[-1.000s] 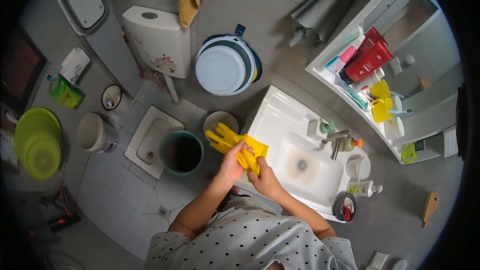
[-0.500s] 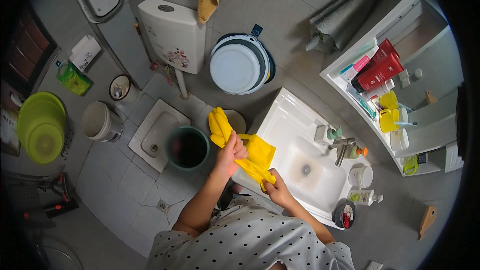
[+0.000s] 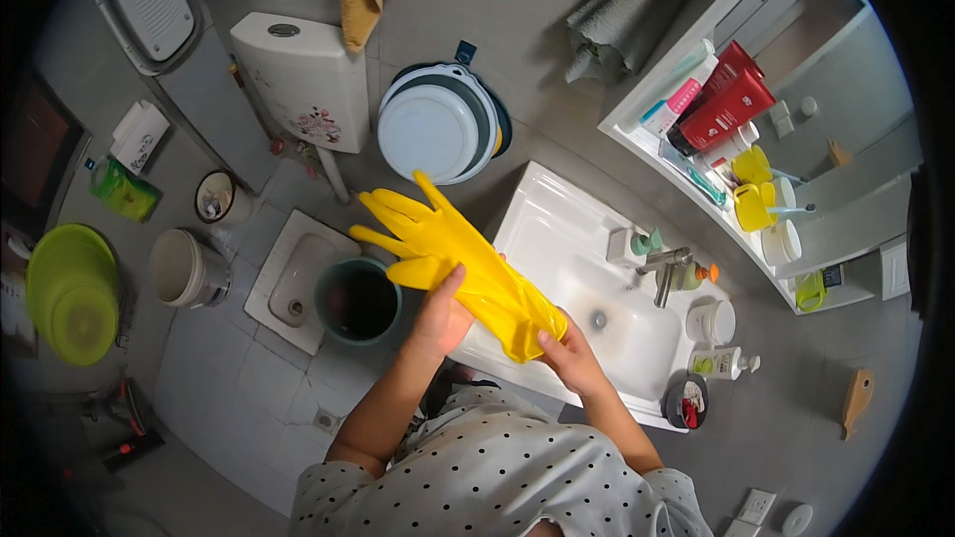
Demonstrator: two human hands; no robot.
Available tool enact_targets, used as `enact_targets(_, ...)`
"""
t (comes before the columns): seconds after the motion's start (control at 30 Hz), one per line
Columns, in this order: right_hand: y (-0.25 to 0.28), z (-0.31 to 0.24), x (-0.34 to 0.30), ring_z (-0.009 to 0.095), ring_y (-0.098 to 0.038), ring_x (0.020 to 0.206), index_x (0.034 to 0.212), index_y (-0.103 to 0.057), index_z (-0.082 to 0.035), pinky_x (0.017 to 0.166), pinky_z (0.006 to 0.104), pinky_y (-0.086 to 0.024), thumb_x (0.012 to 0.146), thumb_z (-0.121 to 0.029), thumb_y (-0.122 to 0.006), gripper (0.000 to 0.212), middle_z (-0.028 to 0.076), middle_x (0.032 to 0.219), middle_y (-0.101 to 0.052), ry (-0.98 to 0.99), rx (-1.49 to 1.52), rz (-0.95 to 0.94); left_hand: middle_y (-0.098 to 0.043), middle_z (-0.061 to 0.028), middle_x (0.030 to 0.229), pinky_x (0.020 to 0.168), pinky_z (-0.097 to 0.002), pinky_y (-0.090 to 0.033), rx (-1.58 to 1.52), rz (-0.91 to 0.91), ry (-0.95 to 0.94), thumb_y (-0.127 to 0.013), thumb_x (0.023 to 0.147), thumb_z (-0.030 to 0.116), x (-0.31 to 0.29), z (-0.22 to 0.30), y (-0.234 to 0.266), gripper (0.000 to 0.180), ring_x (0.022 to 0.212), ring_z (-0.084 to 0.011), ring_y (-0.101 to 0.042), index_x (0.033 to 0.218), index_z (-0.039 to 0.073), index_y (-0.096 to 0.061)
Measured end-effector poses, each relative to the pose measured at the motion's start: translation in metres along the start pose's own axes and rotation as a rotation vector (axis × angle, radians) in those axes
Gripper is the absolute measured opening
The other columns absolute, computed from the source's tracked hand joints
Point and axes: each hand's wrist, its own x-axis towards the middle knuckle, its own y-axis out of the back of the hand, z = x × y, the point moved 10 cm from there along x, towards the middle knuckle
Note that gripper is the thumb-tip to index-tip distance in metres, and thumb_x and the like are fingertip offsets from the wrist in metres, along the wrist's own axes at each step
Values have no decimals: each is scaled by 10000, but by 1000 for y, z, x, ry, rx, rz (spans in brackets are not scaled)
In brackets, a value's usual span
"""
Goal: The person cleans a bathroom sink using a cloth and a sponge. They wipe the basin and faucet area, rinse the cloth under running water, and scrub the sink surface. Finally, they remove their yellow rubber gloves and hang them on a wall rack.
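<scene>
A yellow rubber glove (image 3: 468,259) is stretched out between my hands, its fingers spread toward the upper left and its cuff toward the lower right. My left hand (image 3: 442,320) grips it by the palm, thumb on top and the other fingers mostly hidden underneath. At the cuff, my right hand (image 3: 574,352) pinches the rim with thumb and fingers. I cannot tell whether a second glove lies under this one. The white washbasin (image 3: 542,201) stands under and to the right of the glove; a dark green bucket (image 3: 323,278) is on the floor to its left.
Right of the basin are a tap (image 3: 668,278), pump bottles, a white jar (image 3: 710,321) and an open mirror cabinet (image 3: 637,124) with toiletries. Beyond hang nested basins (image 3: 428,134) near a toilet cistern (image 3: 298,70). A squat pan (image 3: 261,288), white bucket (image 3: 179,268) and green basins (image 3: 75,259) lie left.
The bunched glove has been opened out flat, its fingers now spread. My left hand has shifted lower, toward the glove's palm; my right hand has moved slightly right along the cuff.
</scene>
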Motion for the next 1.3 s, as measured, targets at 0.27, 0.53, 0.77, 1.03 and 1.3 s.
enact_targets(0.27,1,-1,18,64,-585,911,1179,-562,-43,783,250,-502,994,-206,-561,246,5,1059,-623,-39,137,56,-523,-89,1339,1059,-426,-377,13,127,414,-403,1000,482,-20,-69,33,532,1249,-249,-483,1324,64,-466)
enact_targets(0.53,12,-17,21,94,-601,737,1030,-601,-24,659,257,-502,957,-161,-607,155,11,896,-657,4,-101,95,-647,-165,754,754,-369,-544,700,111,448,-205,964,679,-49,-36,51,745,701,-260,-667,812,40,-558)
enact_targets(0.77,-16,-73,22,230,-602,578,953,-595,19,571,324,-495,804,-47,-679,184,148,721,-623,376,-887,211,-585,-30,776,621,-218,-456,1109,151,-356,-726,831,83,-41,-4,-11,330,657,-84,-542,1054,24,-491)
enact_targets(1.03,-3,-104,25,276,-634,615,977,-597,7,607,357,-515,789,-28,-663,202,176,732,-620,386,-927,229,-611,-67,695,600,-234,-487,1345,289,-524,-621,799,-53,-34,64,-21,136,614,-104,-612,865,1,-515)
enact_targets(1.3,-33,-92,15,35,-444,532,950,-566,-20,484,235,-377,919,-118,-652,134,-37,586,-498,241,-502,19,-640,-81,835,672,-248,-551,952,260,-38,-635,873,-32,-54,61,-34,110,736,-112,-647,948,-27,-556)
